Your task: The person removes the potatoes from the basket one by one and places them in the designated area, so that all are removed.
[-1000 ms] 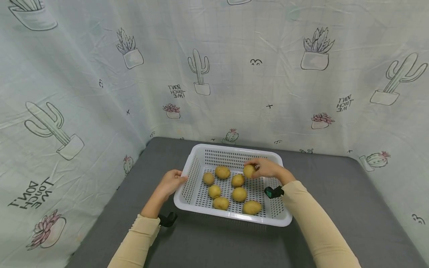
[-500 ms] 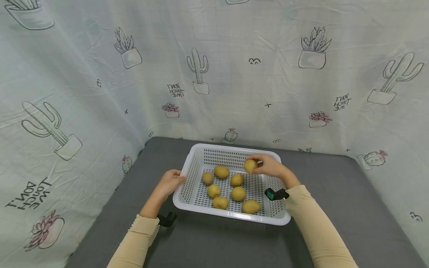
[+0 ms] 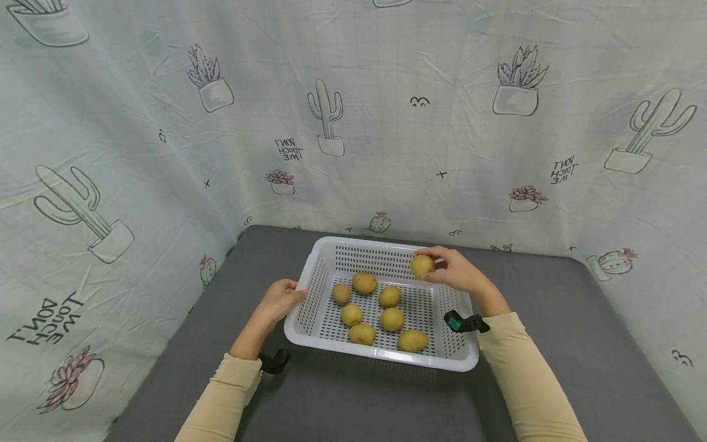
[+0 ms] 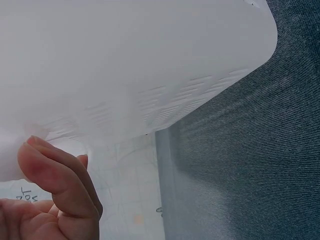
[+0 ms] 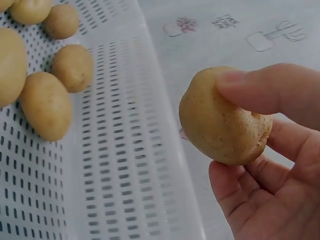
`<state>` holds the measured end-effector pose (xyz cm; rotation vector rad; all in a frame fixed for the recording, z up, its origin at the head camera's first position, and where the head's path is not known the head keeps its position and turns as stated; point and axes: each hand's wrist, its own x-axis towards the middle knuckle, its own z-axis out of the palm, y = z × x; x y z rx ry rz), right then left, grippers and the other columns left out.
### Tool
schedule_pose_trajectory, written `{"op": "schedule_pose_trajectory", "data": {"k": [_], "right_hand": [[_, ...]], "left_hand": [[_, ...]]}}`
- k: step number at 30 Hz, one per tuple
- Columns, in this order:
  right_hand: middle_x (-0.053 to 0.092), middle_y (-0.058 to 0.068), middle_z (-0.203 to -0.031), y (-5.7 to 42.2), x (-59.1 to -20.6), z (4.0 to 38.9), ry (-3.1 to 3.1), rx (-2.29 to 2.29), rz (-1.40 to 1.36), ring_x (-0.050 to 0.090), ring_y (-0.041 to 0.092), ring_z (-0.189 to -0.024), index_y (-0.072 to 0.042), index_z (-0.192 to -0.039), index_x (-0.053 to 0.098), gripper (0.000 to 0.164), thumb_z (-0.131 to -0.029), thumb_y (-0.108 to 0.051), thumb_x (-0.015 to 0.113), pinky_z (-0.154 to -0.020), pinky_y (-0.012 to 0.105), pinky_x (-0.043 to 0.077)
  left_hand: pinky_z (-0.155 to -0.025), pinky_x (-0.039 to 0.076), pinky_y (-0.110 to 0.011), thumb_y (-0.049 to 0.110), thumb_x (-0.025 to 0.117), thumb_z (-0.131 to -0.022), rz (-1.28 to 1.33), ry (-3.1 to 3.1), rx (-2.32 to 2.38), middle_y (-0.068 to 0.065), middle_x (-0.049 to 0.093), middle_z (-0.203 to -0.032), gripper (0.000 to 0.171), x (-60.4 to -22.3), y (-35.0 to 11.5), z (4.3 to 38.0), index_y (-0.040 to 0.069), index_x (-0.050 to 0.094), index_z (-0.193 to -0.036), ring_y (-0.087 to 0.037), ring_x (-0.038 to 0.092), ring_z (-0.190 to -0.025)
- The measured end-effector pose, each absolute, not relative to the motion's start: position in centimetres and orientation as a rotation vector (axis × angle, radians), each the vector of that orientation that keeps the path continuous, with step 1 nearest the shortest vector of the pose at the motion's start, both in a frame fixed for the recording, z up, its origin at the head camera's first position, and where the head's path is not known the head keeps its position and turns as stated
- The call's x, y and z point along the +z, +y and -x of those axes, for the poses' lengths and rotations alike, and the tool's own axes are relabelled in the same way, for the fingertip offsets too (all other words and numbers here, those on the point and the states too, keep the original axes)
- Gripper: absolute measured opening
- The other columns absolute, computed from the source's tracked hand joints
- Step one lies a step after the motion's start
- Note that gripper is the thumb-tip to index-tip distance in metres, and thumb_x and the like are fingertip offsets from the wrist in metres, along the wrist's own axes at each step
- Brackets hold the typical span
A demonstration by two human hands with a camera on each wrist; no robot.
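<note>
A white slotted plastic basket [image 3: 381, 355] stands on the grey tabletop with several yellow potatoes [image 3: 392, 320] spread over its floor. My left hand [image 3: 278, 302] holds the basket's left rim, and the left wrist view has its curled fingers [image 4: 65, 180] against the basket's pale outer wall. Between thumb and fingertips, my right hand [image 3: 458, 273] pinches one potato [image 5: 220, 117], raised near the basket's back right corner. Part of that potato is covered by the thumb and fingers. In the right wrist view the other potatoes lie lower, to the left.
Grey cloth-like covering [image 3: 541, 319] spans the table around the basket. Behind and to the left hangs a pale curtain [image 3: 381, 123] printed with cacti, close to the table's back edge.
My right hand has lifted the potato from within the basket and carried it rightward and slightly back. The left hand stays at the rim, and the other potatoes keep their places.
</note>
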<state>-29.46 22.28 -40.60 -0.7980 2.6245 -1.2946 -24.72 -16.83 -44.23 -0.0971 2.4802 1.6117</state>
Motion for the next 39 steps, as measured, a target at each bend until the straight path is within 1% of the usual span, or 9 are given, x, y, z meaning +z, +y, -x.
{"op": "schedule_pose_trajectory", "data": {"k": [2,4,7,12,19,25,29,34,39], "right_hand": [[0.054,0.019,-0.123,22.6,-40.3,29.2,2.638,-1.303,0.797,0.055,0.028,-0.101,0.001,-0.133,0.051,0.053,-0.084,-0.01,0.07,-0.089,0.047,0.046],[0.054,0.019,-0.125,23.0,-40.0,29.0,2.649,-1.311,0.799,0.055,0.026,-0.101,0.001,-0.133,0.051,0.053,-0.085,-0.01,0.069,-0.091,0.045,0.046],[0.053,0.019,-0.127,23.6,-39.7,28.6,2.67,-1.33,0.814,0.055,0.023,-0.101,0.002,-0.133,0.05,0.053,-0.085,-0.009,0.069,-0.09,0.039,0.047],[0.052,0.018,-0.129,24.7,-39.2,27.7,2.713,-1.37,0.824,0.055,0.014,-0.1,0.001,-0.134,0.049,0.052,-0.086,-0.009,0.068,-0.084,0.027,0.049],[0.052,0.017,-0.126,26.2,-39.1,26.4,2.784,-1.414,0.797,0.053,0.001,-0.097,-0.001,-0.135,0.049,0.052,-0.086,-0.008,0.068,-0.083,0.02,0.048],[0.052,0.014,-0.125,27.7,-39.1,24.8,2.832,-1.497,0.694,0.053,-0.001,-0.095,-0.003,-0.136,0.049,0.053,-0.087,-0.008,0.068,-0.079,0.014,0.046],[0.052,0.013,-0.124,28.6,-39.3,24.1,2.889,-1.515,0.633,0.054,-0.003,-0.095,-0.002,-0.135,0.049,0.053,-0.086,-0.008,0.069,-0.077,0.013,0.047],[0.052,0.009,-0.123,29.8,-40.0,23.4,2.961,-1.488,0.537,0.052,-0.006,-0.095,-0.004,-0.135,0.05,0.053,-0.087,-0.011,0.069,-0.077,0.011,0.045],[0.05,0.012,-0.123,31.0,-41.1,22.6,3.018,-1.454,0.461,0.048,-0.009,-0.096,-0.004,-0.136,0.048,0.054,-0.087,-0.013,0.069,-0.079,0.006,0.041]], "left_hand": [[-0.069,0.054,-0.036,0.012,0.054,-0.095,0.097,2.482,1.611,-0.024,0.066,-0.099,0.03,-44.2,-16.8,24.7,-0.009,0.052,-0.117,-0.022,0.067,-0.079],[-0.069,0.054,-0.036,0.012,0.054,-0.095,0.098,2.482,1.613,-0.024,0.066,-0.1,0.031,-44.2,-16.8,24.7,-0.009,0.052,-0.117,-0.022,0.067,-0.08],[-0.069,0.054,-0.036,0.012,0.054,-0.095,0.1,2.479,1.616,-0.024,0.066,-0.1,0.031,-44.2,-16.8,24.7,-0.009,0.052,-0.117,-0.022,0.067,-0.08],[-0.07,0.053,-0.036,0.012,0.054,-0.095,0.104,2.476,1.612,-0.024,0.066,-0.1,0.031,-44.1,-16.8,24.7,-0.009,0.051,-0.118,-0.022,0.067,-0.08],[-0.07,0.053,-0.036,0.013,0.054,-0.096,0.105,2.482,1.604,-0.023,0.066,-0.1,0.031,-44.2,-16.9,24.7,-0.009,0.052,-0.118,-0.021,0.066,-0.079],[-0.069,0.053,-0.036,0.013,0.053,-0.095,0.11,2.486,1.598,-0.022,0.066,-0.099,0.031,-44.2,-16.9,24.6,-0.008,0.052,-0.118,-0.02,0.066,-0.078],[-0.07,0.053,-0.036,0.014,0.053,-0.096,0.117,2.491,1.59,-0.022,0.065,-0.1,0.032,-44.2,-17.0,24.6,-0.008,0.051,-0.119,-0.022,0.066,-0.08],[-0.069,0.053,-0.035,0.014,0.054,-0.096,0.117,2.495,1.586,-0.022,0.066,-0.099,0.032,-44.2,-17.0,24.6,-0.008,0.052,-0.119,-0.022,0.066,-0.079],[-0.068,0.053,-0.035,0.014,0.054,-0.095,0.11,2.497,1.586,-0.022,0.066,-0.097,0.032,-44.2,-16.9,24.5,-0.008,0.052,-0.118,-0.019,0.066,-0.076]]}}
